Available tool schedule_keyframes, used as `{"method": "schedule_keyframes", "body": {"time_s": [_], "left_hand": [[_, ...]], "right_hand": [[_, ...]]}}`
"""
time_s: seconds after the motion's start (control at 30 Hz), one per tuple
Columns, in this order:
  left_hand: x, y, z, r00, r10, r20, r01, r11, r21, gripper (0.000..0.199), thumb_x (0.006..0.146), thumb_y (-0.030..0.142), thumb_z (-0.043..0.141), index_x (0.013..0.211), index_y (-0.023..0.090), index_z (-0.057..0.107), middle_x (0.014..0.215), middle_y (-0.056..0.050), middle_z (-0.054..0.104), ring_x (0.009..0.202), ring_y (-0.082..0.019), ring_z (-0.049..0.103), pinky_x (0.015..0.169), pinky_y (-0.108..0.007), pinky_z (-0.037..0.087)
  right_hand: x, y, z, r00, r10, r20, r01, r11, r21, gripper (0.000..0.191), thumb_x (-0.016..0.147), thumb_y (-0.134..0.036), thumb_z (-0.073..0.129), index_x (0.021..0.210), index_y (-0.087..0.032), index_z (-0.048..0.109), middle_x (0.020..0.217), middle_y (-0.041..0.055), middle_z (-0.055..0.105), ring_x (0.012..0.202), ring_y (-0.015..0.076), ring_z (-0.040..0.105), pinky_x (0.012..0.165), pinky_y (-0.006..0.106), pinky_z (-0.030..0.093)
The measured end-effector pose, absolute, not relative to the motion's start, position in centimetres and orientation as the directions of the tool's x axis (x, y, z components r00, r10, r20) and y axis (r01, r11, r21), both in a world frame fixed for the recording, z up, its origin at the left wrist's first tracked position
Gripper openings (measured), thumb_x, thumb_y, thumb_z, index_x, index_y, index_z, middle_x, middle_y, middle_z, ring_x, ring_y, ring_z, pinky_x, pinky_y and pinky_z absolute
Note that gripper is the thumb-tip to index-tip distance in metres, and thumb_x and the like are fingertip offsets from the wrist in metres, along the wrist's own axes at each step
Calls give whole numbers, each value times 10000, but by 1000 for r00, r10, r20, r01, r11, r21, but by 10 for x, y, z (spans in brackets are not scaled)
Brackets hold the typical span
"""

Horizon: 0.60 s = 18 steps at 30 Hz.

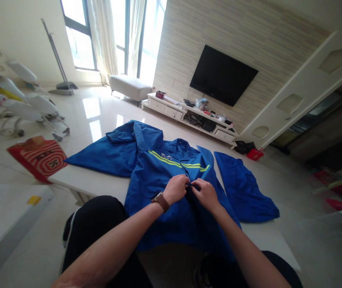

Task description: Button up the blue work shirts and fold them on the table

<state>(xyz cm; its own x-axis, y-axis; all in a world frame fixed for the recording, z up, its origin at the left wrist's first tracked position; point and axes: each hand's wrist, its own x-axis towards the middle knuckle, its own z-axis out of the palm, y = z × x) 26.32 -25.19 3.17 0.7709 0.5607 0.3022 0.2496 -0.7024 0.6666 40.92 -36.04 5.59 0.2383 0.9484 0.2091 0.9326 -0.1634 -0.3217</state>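
A blue work jacket (153,176) with yellow-green stripes across the chest lies spread over a low white table, its collar pointing away from me. My left hand (176,189), with a brown-strapped watch on the wrist, pinches the jacket's front edge just below the stripes. Close beside it, my right hand (204,194) grips the opposite front edge, fingertips almost meeting the left ones. Whether a button lies between the fingers is hidden. One sleeve spreads out to the left, and a blue cloth piece (245,188) lies to the right.
Under the jacket is the white table (96,180). A red paper bag (39,158) leans by its left end. At lower left stands a white box (6,228) with yellow latches. Farther off are a TV cabinet (166,110), a footstool (130,86) and a long-handled dustpan (64,88).
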Motion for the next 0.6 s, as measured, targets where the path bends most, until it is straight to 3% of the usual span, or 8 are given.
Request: {"method": "schedule_keyframes", "body": {"time_s": [0.23,0.37,0.47,0.6], "left_hand": [[260,-264,32,832,489,263,207,-713,670,243,817,88,581,926,234,741,1037,-49,748,1005,-219,676,905,-300,506],[259,-270,24,893,421,160,244,-752,612,213,753,128,655,896,249,755,953,-44,759,949,-251,699,840,-329,542],[261,-268,17,937,345,44,260,-779,570,198,694,90,680,816,232,744,890,-55,750,877,-256,713,773,-321,556],[261,-263,16,931,364,-7,305,-771,559,119,724,152,720,810,230,743,874,-65,742,853,-259,719,758,-326,560]], "right_hand": [[415,-347,66,373,898,234,925,-340,-172,179,927,-272,588,954,-237,762,1003,57,777,921,225,703,748,284,447],[421,-343,72,337,920,199,939,-314,-140,145,905,-314,610,907,-240,734,917,48,772,878,234,699,719,285,422],[425,-351,68,358,920,159,928,-331,-173,143,891,-295,588,906,-235,717,852,47,755,832,227,688,700,278,410],[427,-376,55,333,942,36,893,-303,-331,173,868,-266,556,886,-212,719,844,55,754,820,224,683,721,279,441]]}}
